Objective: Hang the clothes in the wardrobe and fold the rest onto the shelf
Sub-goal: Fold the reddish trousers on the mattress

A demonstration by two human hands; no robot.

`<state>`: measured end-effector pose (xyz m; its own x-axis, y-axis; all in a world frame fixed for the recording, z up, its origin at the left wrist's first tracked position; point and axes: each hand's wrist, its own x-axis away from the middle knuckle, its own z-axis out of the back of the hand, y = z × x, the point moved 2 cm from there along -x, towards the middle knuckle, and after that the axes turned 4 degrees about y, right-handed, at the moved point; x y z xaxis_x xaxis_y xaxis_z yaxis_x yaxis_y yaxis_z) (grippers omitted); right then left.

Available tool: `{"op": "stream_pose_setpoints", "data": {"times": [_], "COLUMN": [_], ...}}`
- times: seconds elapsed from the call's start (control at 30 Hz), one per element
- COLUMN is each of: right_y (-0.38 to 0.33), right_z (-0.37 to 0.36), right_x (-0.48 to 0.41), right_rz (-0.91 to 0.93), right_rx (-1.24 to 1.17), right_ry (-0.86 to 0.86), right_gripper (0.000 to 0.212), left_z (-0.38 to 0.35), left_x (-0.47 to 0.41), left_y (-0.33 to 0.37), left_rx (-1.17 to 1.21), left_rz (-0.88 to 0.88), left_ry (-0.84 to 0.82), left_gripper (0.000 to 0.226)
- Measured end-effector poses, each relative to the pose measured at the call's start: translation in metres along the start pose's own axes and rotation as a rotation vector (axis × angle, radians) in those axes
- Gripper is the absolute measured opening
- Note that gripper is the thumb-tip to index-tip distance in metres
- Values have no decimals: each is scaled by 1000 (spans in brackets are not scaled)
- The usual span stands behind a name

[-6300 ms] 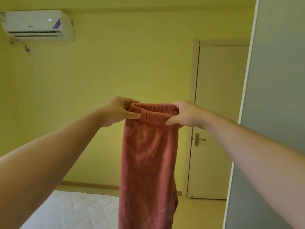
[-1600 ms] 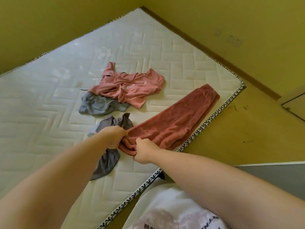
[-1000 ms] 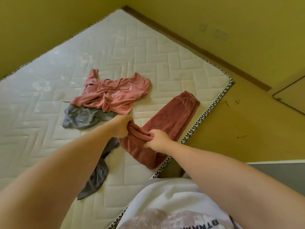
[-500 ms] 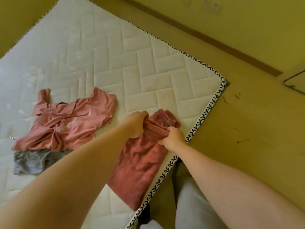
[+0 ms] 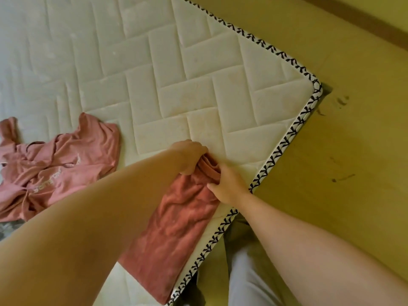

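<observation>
Left hand (image 5: 191, 156) and right hand (image 5: 227, 184) both pinch the far end of the red trousers (image 5: 176, 235), doubled along the mattress's (image 5: 198, 62) near right edge — folding just begun, I'd say. Pink top (image 5: 61, 168) and grey garment (image 5: 8, 228) wait crumpled at left.

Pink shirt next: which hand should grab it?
Left, probably. The shirt lies nearer the left hand; the right hand grips the trousers by the mattress edge, farther off.
</observation>
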<state>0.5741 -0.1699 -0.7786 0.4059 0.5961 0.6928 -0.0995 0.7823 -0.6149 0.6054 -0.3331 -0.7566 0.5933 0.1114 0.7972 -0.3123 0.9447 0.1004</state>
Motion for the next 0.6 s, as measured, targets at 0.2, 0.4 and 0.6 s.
{"op": "stream_pose_setpoints", "data": {"times": [0.2,0.4,0.6], "right_y": [10,28,16], "right_z": [22,27,30], "right_x": [14,7,-34], "right_rz": [-38,-180,-64], "right_rx": [-135,-208,165], "right_ry": [44,-5,-263], "right_gripper": [17,33,60], "left_z": [25,21,8], "left_x": [-7,-24,-42], "left_y": [23,36,37], "left_rx": [-85,-124,-212], "left_rz": [3,-80,-87], "left_ry": [-149,-139,-87], "left_gripper": [56,48,32]}}
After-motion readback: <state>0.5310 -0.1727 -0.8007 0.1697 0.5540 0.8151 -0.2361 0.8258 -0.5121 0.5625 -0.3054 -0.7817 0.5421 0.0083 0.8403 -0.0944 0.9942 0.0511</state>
